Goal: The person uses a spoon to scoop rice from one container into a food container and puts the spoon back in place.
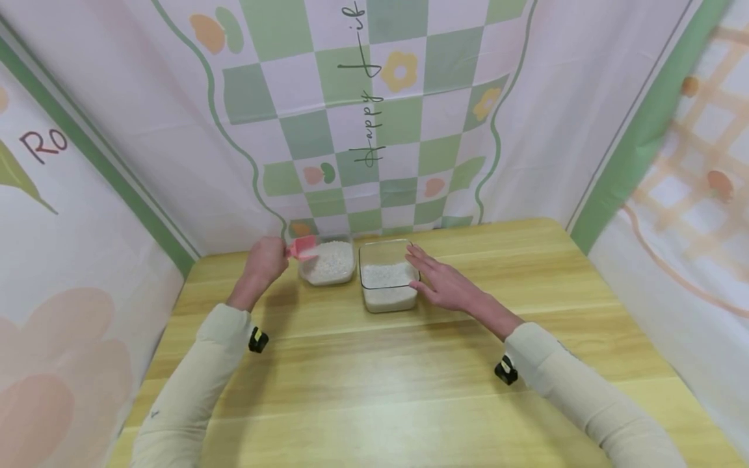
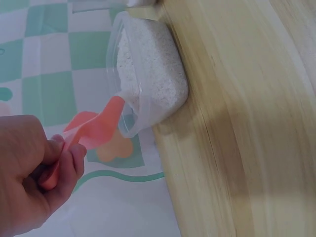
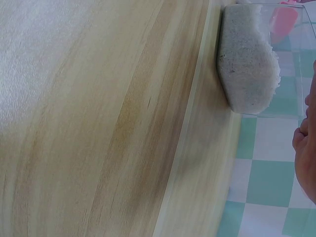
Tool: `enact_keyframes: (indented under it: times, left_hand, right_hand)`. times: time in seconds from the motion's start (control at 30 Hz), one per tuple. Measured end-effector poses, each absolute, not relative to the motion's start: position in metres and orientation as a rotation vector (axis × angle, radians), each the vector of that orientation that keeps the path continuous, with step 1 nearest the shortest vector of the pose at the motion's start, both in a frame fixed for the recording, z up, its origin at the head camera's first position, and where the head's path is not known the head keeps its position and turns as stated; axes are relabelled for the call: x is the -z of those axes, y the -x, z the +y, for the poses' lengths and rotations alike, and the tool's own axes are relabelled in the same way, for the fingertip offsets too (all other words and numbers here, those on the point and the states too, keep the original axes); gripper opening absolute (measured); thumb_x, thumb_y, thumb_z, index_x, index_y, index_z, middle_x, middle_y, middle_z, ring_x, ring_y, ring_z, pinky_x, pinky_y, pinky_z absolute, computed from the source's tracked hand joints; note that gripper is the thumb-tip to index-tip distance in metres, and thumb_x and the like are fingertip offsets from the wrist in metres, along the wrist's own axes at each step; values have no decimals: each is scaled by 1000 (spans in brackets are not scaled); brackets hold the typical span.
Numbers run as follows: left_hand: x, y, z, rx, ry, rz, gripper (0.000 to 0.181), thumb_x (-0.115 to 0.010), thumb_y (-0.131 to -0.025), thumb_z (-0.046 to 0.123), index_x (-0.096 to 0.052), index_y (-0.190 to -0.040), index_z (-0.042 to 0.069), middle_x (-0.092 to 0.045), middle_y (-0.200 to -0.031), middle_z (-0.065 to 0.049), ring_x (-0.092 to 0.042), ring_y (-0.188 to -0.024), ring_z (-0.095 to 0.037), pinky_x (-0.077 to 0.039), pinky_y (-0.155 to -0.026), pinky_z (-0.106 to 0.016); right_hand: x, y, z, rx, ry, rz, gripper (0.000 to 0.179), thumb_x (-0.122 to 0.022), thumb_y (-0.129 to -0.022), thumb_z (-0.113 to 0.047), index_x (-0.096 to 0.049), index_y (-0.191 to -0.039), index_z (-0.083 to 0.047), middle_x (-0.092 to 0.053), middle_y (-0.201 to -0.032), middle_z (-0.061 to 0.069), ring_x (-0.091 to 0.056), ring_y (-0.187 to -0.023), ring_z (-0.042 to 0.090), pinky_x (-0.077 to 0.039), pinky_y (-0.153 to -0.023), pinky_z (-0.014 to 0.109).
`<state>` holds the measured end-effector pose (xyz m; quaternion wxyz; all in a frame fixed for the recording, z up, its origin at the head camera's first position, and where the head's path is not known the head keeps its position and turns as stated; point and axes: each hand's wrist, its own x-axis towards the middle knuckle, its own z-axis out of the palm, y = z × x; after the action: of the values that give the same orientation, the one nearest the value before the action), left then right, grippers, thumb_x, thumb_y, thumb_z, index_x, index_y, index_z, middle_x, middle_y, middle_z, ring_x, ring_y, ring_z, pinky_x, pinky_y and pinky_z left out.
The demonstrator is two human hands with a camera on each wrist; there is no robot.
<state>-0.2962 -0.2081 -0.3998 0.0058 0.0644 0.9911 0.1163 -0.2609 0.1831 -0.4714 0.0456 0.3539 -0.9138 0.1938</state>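
Note:
My left hand (image 1: 266, 263) grips the handle of a pink scoop (image 1: 303, 247). The scoop is tilted over the left rim of a clear plastic container (image 2: 143, 126) that holds white rice-like grains (image 1: 333, 261). At the scoop's lip, in the left wrist view, a little white shows against the container. Beside it stands a clear glass container (image 1: 389, 300), partly filled with similar white grains (image 3: 247, 61). My right hand (image 1: 447, 286) lies at this one's right side, fingers extended along the rim; whether they press on it I cannot tell. Only its edge shows in the right wrist view.
Both containers stand near the back edge of a wooden table (image 1: 363, 383). Behind them hangs a patterned cloth (image 1: 404, 123) with green and white checks, and more printed cloth (image 1: 76, 273) hangs at the sides.

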Motion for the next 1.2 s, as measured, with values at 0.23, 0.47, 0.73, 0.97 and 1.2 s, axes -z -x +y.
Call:
enact_keyframes:
  times: [0.23, 0.47, 0.73, 0.97, 1.2]
  left_hand:
    - [401, 291, -204, -49, -373, 3180, 12, -61, -78, -8, -70, -81, 0, -70, -78, -14, -65, -71, -27, -57, -66, -38]
    - [405, 287, -199, 90, -479, 3255, 12, -63, -79, -6, -71, -85, -1, -68, -73, -14, -63, -66, -27, -55, -61, -37]
    - [399, 286, -196, -543, -398, 3119, 15, -59, -91, -1, -74, -92, -2, -73, -81, -14, -67, -68, -21, -56, -61, -32]
    - [398, 286, -191, -1132, -412, 2760, 27, -52, -103, 9, -70, -109, -11, -72, -90, -21, -67, -70, -9, -61, -70, -26]
    - [385, 282, -177, -1186, -466, 2692, 25, -56, -102, 12, -71, -110, -7, -72, -96, -26, -71, -74, -14, -61, -73, -30]
  right_hand:
    - [471, 262, 184, -583, -1081, -2784, 61, -51, -104, -27, -31, -152, 4, -18, -165, 20, -28, -149, 37, -35, -116, 52]
    - [471, 262, 184, -589, -1081, -2780, 61, -51, -104, -27, -32, -152, 5, -18, -165, 20, -29, -149, 37, -36, -115, 52]
    - [471, 262, 183, -588, -1081, -2776, 61, -52, -104, -27, -31, -152, 4, -22, -163, 24, -29, -149, 37, -36, -115, 52]
    - [470, 261, 183, -594, -1078, -2787, 62, -51, -104, -28, -30, -153, 4, -20, -164, 22, -25, -151, 36, -34, -117, 52]
    - [471, 262, 183, -600, -1083, -2785, 61, -51, -104, -28, -30, -153, 4, -18, -165, 20, -23, -151, 35, -33, -117, 52]
